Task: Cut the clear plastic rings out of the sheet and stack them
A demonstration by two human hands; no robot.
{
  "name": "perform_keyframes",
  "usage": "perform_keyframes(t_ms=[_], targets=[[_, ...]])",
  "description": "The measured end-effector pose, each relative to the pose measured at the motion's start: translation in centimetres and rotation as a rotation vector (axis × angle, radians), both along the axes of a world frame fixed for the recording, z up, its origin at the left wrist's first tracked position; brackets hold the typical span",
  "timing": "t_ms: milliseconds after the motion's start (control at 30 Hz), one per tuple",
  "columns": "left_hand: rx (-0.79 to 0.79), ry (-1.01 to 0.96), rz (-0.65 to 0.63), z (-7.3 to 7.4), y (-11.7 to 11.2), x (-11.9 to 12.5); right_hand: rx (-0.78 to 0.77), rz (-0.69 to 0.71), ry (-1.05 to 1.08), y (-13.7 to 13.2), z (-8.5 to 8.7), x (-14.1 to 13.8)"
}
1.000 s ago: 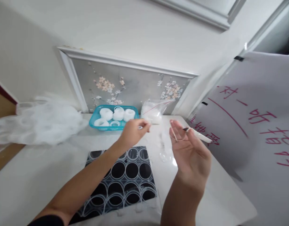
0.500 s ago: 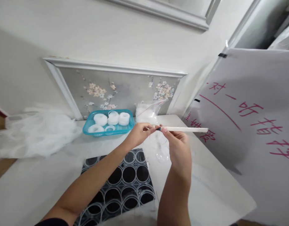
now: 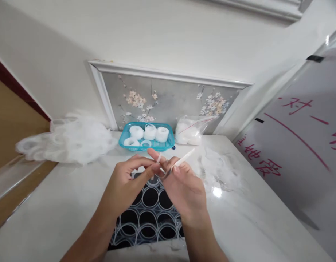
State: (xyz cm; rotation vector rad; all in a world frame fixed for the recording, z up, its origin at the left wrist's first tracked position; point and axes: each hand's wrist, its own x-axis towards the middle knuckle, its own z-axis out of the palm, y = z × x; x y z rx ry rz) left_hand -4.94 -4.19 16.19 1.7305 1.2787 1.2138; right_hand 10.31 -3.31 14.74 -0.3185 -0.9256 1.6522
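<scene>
Both hands meet above the dark sheet printed with pale circles (image 3: 150, 198). My right hand (image 3: 184, 185) is partly closed, palm up, around a slim white stick (image 3: 185, 157) that points up and to the right. Over one of its fingers lies a narrow whitish band (image 3: 159, 158). My left hand (image 3: 127, 182) pinches at this band with thumb and fingertips, touching the right fingers. A thin clear strip seems to loop below the fingers; its ends are hidden.
A blue basket (image 3: 124, 145) with several white rolls stands by the wall, a zip bag (image 3: 188, 131) beside it. White netted material (image 3: 77, 140) is heaped at left. Clear film (image 3: 219, 169) lies to the right. A whiteboard (image 3: 301, 156) stands at right.
My hands have come lower and nearer to me. My right palm has turned up, and the white stick has gone from level to slanting. The view has swung left.
</scene>
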Motion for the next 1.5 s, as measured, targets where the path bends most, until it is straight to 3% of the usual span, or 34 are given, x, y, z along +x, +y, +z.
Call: perform_keyframes(t_ms=[233, 333, 433, 667, 1000, 1167, 1233, 1333, 1433, 1500], targets=[[-0.266, -0.131, -0.182, -0.3, 0.0, -0.2, 0.146, -0.219, -0.213, -1.8, -0.6, -1.1], [-0.280, -0.112, -0.255, -0.1, 0.0, 0.1, 0.263, -0.293, -0.351, -2.0, -0.6, -0.8], [-0.235, -0.058, -0.294, 0.2, -0.3, -0.2, 0.243, -0.299, -0.292, -1.4, -0.4, 0.3], [-0.064, 0.000, -0.260, 1.0, -0.7, -2.0, 0.065, 0.108, 0.027, -0.3, 1.0, 3.4], [-0.035, 0.055, -0.200, 1.6, -1.7, -2.4, 0.019, 0.180, 0.021, -1.6, 1.3, 3.2], [0.006, 0.085, -0.233, 1.4, -1.2, -2.5, 0.014, 0.261, 0.094, -1.1, 1.8, 3.4], [0.044, 0.183, -0.218, 1.1, -0.8, -2.6, 0.079, 0.235, 0.037, -0.9, 2.1, 3.5], [0.162, 0.318, -0.093, 0.5, -0.2, -2.7, 0.259, 0.136, -0.180, -1.0, 2.2, 3.8], [0.245, 0.330, 0.034, 0.2, -0.5, -2.5, 0.402, 0.018, -0.474, -2.1, 1.8, 4.3], [0.279, 0.307, 0.052, 0.3, -1.0, -2.3, 0.452, -0.083, -0.650, -2.9, 1.5, 4.7]])
